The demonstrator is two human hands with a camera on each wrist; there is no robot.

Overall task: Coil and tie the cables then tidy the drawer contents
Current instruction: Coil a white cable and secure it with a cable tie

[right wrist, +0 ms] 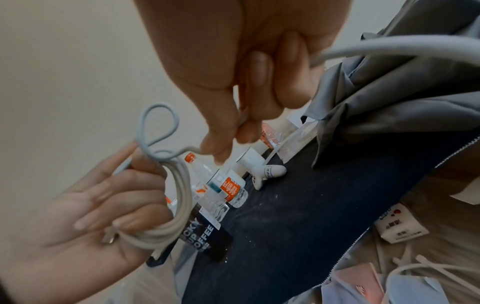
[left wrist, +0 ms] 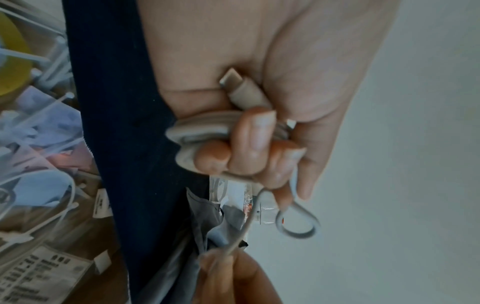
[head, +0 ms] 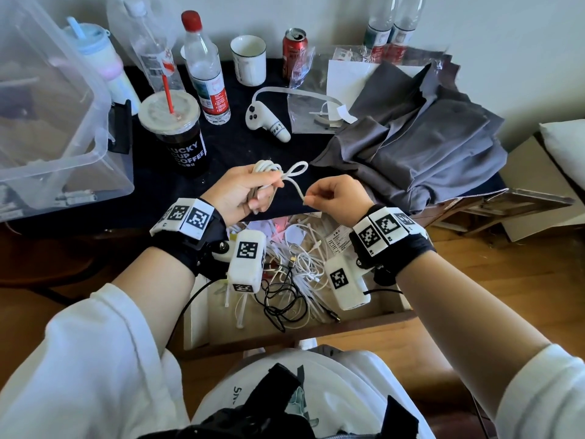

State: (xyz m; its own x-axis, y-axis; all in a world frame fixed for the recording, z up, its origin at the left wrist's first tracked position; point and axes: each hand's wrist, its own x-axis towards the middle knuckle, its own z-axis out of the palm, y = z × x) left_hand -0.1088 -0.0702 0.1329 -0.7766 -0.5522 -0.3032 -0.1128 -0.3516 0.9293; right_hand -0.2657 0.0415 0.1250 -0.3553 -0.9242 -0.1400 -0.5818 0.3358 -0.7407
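Lap: white garment [head: 332, 384] with a black strap piece lying on it, at the bottom edge of the head view.
Drawer: open drawer [head: 285, 334] below the hands, front edge towards the person; holds a tangle of white and black cables [head: 294, 280], white zip ties and paper labels.
Left hand: left hand [head: 243, 188] raised above the drawer's far end, fingers [left wrist: 255, 139] curled round a coiled white cable [right wrist: 179, 205]; a plug end [left wrist: 233, 82] lies against the palm.
Cable tail: one small loop [head: 296, 169] stands out past the left fingertips, and from it the tail runs to the right hand.
Right hand: right hand [head: 335, 198] just beside the left, thumb and fingertips pinching the tail (other fingers curled in); the wrist view is blurred, so the exact pinch point is uncertain.
Worktop: dark cloth-covered worktop [head: 240, 147] behind the hands, carrying a black coffee cup [head: 180, 134] with red straw, clear water bottles, a white mug [head: 248, 60], a red can [head: 294, 50], a white controller [head: 269, 118], grey folded fabric [head: 418, 141].
Left edge: clear plastic bin [head: 57, 122].
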